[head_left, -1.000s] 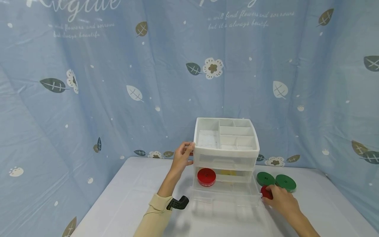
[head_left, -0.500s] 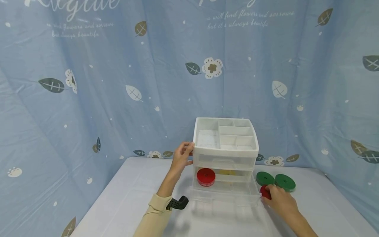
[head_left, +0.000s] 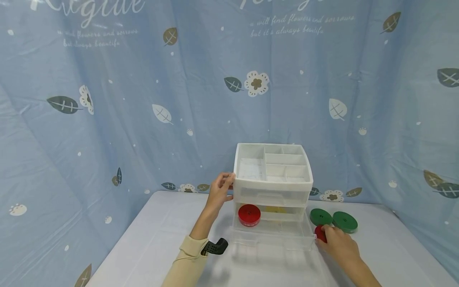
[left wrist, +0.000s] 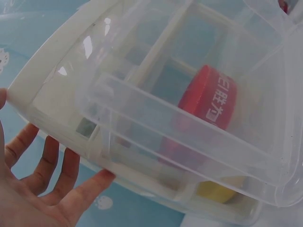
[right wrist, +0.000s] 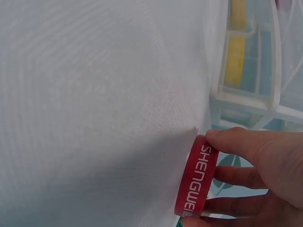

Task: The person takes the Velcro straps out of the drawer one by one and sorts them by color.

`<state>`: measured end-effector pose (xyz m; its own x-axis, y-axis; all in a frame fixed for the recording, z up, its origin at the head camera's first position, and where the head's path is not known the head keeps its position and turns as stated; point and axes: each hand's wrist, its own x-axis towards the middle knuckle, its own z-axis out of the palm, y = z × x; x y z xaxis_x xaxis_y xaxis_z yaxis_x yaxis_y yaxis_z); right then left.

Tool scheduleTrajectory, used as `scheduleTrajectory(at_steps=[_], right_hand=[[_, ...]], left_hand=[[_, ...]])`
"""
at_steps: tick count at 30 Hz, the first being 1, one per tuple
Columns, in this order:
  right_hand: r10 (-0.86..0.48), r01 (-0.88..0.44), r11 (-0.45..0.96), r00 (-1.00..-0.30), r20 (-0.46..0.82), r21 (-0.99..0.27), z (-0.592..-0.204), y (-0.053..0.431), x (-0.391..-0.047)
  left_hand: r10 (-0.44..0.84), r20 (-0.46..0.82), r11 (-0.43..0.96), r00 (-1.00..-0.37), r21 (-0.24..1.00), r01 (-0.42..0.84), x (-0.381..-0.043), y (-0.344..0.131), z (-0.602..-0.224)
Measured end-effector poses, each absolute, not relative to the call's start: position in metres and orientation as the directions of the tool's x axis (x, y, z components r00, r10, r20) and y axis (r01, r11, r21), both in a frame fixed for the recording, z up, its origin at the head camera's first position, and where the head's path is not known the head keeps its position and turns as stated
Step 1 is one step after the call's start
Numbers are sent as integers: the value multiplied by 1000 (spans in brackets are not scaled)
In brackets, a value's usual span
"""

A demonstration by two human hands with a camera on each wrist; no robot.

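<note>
A white plastic drawer unit (head_left: 272, 194) with a divided top tray stands on the table. Its lower clear drawer (head_left: 274, 241) is pulled out and holds a red tape roll (head_left: 249, 215) on the left. My left hand (head_left: 218, 190) rests its fingertips against the unit's left side; in the left wrist view its fingers (left wrist: 66, 172) are spread along that wall. To the right of the drawer, my right hand (head_left: 340, 244) grips a second red tape roll (right wrist: 196, 177), lettered SHENGWEI, between thumb and fingers. That roll sits right by the drawer's front corner, partly hidden by the hand.
Two green tape rolls (head_left: 320, 216) lie side by side on the table, just beyond the right hand. Something yellow (left wrist: 215, 191) shows inside the unit behind the pulled-out drawer. A blue patterned curtain (head_left: 201, 99) hangs behind the white table (head_left: 143, 239).
</note>
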<state>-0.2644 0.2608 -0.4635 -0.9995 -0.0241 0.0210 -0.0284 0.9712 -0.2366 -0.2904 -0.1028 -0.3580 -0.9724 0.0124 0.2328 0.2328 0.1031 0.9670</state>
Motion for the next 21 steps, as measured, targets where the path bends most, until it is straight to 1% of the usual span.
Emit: scheduleTrajectory(at_steps=[6, 12, 21], right_hand=[[-20, -25, 972, -999, 25, -235, -464, 260, -263], [0, -3, 975, -1000, 15, -220, -462, 258, -261], [9, 11, 986, -1000, -13, -164, -462, 254, -258]], left_hand=[[1, 228, 102, -974, 969, 226, -291, -101, -357], [16, 226, 97, -974, 969, 227, -291, -103, -357], [24, 229, 100, -973, 968, 231, -292, -104, -358]])
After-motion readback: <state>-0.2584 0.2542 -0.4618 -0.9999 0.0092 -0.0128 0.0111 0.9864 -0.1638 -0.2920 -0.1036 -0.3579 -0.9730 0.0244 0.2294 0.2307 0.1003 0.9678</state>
